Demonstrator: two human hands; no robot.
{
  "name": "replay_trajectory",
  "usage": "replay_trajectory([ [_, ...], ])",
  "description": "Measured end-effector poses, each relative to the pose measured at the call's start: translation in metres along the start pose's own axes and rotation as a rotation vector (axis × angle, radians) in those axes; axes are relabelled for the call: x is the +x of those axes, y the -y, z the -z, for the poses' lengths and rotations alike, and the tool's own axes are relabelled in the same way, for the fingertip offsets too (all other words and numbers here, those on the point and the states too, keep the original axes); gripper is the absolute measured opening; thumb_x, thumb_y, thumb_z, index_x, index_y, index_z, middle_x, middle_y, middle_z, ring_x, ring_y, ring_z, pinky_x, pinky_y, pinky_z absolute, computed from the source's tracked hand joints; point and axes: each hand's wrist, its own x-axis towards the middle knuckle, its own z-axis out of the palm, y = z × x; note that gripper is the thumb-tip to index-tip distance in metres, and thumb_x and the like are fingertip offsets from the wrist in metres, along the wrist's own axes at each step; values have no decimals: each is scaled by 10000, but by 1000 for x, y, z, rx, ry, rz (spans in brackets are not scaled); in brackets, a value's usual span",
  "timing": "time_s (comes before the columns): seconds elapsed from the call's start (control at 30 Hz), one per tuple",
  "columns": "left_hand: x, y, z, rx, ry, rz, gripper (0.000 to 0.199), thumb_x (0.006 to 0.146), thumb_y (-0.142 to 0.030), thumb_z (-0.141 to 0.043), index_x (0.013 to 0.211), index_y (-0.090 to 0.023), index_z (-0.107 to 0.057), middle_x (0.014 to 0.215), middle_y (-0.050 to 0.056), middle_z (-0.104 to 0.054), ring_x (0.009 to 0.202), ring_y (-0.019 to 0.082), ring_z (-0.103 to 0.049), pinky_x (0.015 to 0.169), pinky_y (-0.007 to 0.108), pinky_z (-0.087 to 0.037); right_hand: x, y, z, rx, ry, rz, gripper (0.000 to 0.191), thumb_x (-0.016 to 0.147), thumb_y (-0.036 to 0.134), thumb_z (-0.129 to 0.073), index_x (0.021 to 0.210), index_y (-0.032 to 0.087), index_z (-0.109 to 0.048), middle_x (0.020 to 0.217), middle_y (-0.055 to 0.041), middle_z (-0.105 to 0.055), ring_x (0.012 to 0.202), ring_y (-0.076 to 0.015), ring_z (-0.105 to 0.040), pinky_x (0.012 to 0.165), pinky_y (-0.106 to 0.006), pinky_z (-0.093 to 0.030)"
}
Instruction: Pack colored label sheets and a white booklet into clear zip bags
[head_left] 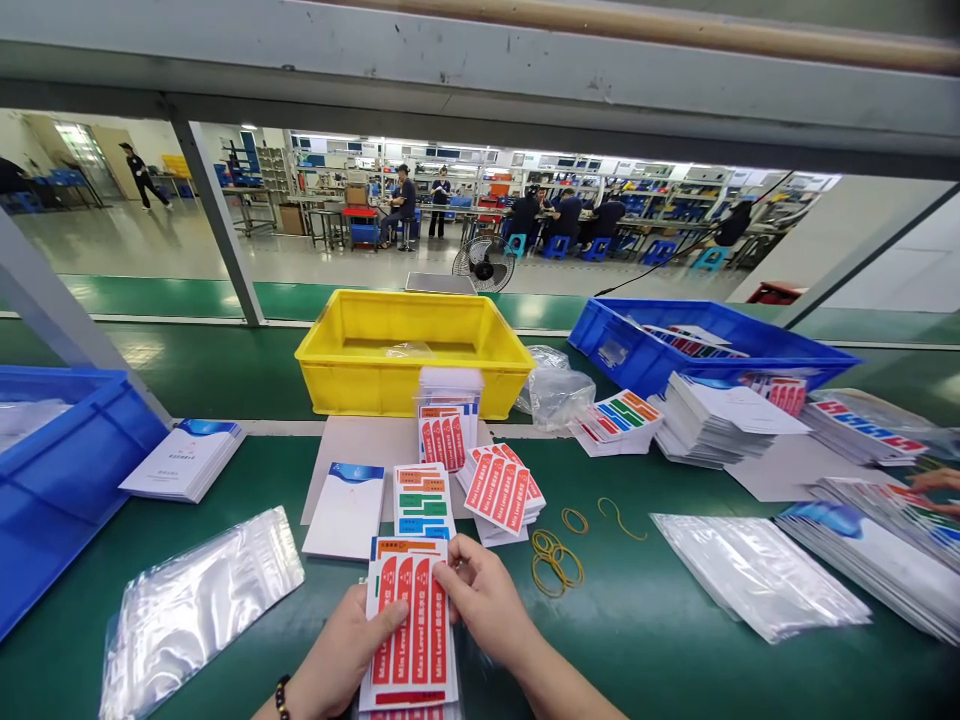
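Note:
My left hand (pixel 358 640) grips a stack of sticker sheets (pixel 411 625) by its left side, thumb across the front. The top sheet bears red labels reading "Max Level" and "Min Level". Closed on the upper right edge of the same stack is my right hand (pixel 484 600), its fingertips partly hidden behind the sheets. Just beyond lie sheets with orange, green and blue labels (pixel 424 500) and a fanned pile of red label sheets (pixel 504 490). A white booklet (pixel 345 510) with a blue top rests to their left. Several rubber bands (pixel 555 562) lie right of my right hand.
A yellow bin (pixel 412 385) stands at the back, with blue bins at left (pixel 67 480) and right (pixel 697 350). Clear plastic bags (pixel 202 610) lie at left; more bags (pixel 757 570) and booklet stacks (pixel 712 420) lie at right. Another person's hand (pixel 937 485) shows at the right edge.

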Motion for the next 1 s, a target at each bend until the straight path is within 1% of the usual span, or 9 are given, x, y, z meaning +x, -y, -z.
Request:
replay_trajectory([
  [0.1,0,1,0,-4,-1,-9,429,662,-438,-732,898,-89,-652,812,146,-735,700,259,-689,701,364,-515,2,0,3,-24,-64,79,222,745,341,-576,655,203,-427,561,64,-447,452,-85,-431,445,-202,-354],
  [0.2,-2,1,-1,-6,-13,12,428,661,-429,-735,920,-101,-642,820,139,-732,696,251,-684,698,359,-509,3,2,5,56,-169,137,279,663,312,-674,876,195,-537,766,18,-530,569,-97,-494,540,-221,-425],
  [0.27,-3,-2,-2,-3,-28,34,432,654,-440,-736,922,-115,-640,813,129,-730,695,252,-677,703,362,-502,4,5,5,201,-73,85,396,638,352,-710,960,200,-538,812,-2,-574,596,-115,-542,588,-254,-466],
  [0.33,-4,-5,-2,40,-14,23,427,658,-465,-721,899,-121,-651,798,120,-723,694,255,-664,704,361,-491,5,9,7,295,91,33,324,654,409,-708,846,184,-576,757,-12,-616,626,-148,-589,646,-303,-492],
  [0.4,-4,-10,0,165,17,-72,392,673,-470,-703,848,-120,-671,798,105,-711,725,253,-640,717,338,-468,7,11,12,318,117,31,290,667,435,-705,733,173,-597,689,-13,-638,635,-169,-609,668,-329,-500],
  [0.57,-4,-21,9,702,-149,-376,247,755,-372,-631,620,-166,-631,627,18,-590,619,171,-497,598,244,-357,16,17,35,469,-328,118,340,618,424,-759,817,183,-624,691,-13,-666,540,-149,-597,495,-267,-498],
  [0.63,-5,-24,8,873,-61,-432,247,800,-322,-578,606,-178,-629,632,21,-569,640,173,-481,617,246,-341,17,20,38,535,-401,148,357,630,407,-758,876,195,-610,736,-15,-676,559,-151,-611,479,-260,-502],
  [0.77,-8,-25,5,947,181,-466,293,860,-317,-482,664,-193,-660,707,46,-584,722,192,-499,703,258,-355,14,22,31,477,-266,116,370,643,419,-747,891,188,-598,751,-25,-681,562,-160,-622,468,-266,-510],
  [1.0,-7,-20,10,788,43,-427,211,808,-308,-563,696,-176,-684,804,54,-568,769,204,-548,719,262,-401,12,16,32,288,-140,80,328,678,458,-699,807,182,-578,683,-4,-655,537,-142,-599,455,-228,-458],
])
